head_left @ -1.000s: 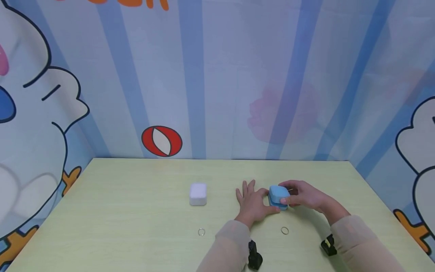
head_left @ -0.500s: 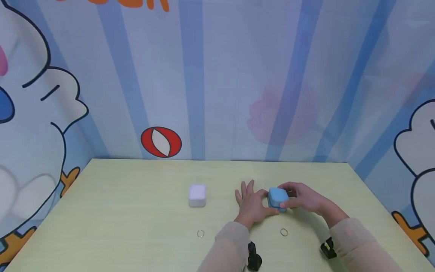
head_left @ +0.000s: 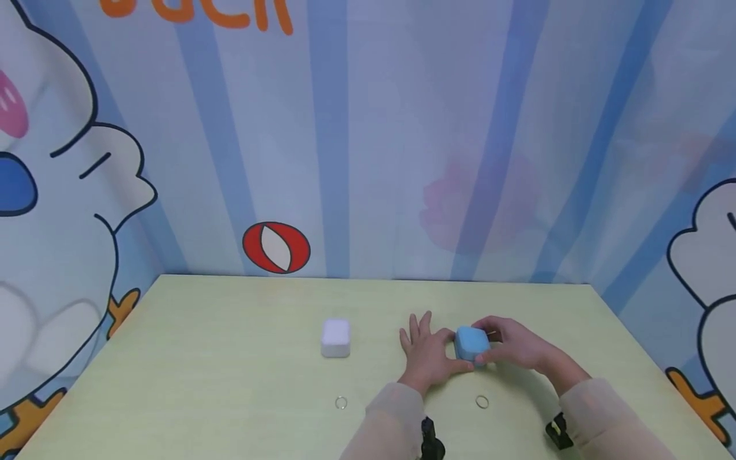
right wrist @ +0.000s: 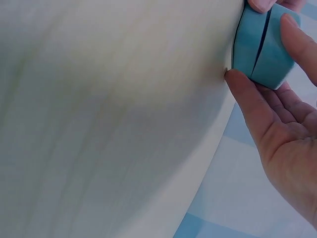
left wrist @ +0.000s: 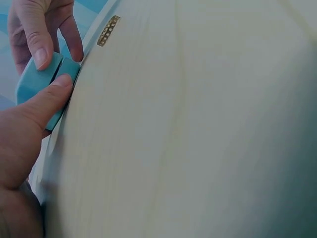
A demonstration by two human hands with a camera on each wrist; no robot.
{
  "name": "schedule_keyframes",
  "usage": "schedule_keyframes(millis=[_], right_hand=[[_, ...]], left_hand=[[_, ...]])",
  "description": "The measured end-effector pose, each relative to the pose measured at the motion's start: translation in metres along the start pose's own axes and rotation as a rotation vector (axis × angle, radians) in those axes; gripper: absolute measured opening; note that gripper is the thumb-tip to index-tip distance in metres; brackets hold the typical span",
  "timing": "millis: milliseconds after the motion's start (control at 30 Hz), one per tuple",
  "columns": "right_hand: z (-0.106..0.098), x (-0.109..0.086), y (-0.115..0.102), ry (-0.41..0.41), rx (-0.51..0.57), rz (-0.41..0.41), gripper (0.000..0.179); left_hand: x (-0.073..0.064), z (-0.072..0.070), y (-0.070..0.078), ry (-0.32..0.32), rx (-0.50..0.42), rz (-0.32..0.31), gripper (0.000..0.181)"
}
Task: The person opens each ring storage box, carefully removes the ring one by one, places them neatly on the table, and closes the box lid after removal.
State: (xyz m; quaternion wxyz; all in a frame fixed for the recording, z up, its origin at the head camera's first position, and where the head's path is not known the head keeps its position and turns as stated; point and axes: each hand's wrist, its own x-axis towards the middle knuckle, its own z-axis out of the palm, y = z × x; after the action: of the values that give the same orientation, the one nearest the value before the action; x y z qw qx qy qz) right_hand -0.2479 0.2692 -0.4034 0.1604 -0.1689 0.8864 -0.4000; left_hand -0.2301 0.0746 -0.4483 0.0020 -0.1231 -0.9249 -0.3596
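Observation:
A small blue ring box with rounded corners sits on the table towards the right, its lid lowered over the base. A thin dark gap runs between lid and base in both wrist views. My left hand pinches the base between thumb and index finger, with its other fingers spread. From the other side, my right hand grips the lid, thumb on it. One ring lies in front of the blue box. What the box holds is hidden.
A pale lavender box of similar shape stands to the left. A second ring lies in front of it. Behind the pale wooden table hangs a blue striped backdrop with cartoon figures.
The lid of the blue box has come down over its base under my right hand. My left hand keeps its hold, and the head view has tilted slightly up.

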Motion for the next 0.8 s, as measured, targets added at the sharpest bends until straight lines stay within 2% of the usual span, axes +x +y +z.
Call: schedule_keyframes(millis=[367,600,800], right_hand=[[0.002,-0.002,-0.005,-0.005,-0.003,-0.001,0.060],[0.006,-0.003,-0.008,-0.018,-0.008,-0.044,0.059],[0.006,-0.004,-0.010,0.029,-0.089,-0.031,0.061]], left_hand=[[-0.001,0.001,-0.002,-0.017,0.001,0.003,0.056],[-0.003,0.001,-0.005,-0.039,0.028,0.004,0.058],[-0.001,-0.004,-0.009,-0.062,-0.032,0.036,0.072]])
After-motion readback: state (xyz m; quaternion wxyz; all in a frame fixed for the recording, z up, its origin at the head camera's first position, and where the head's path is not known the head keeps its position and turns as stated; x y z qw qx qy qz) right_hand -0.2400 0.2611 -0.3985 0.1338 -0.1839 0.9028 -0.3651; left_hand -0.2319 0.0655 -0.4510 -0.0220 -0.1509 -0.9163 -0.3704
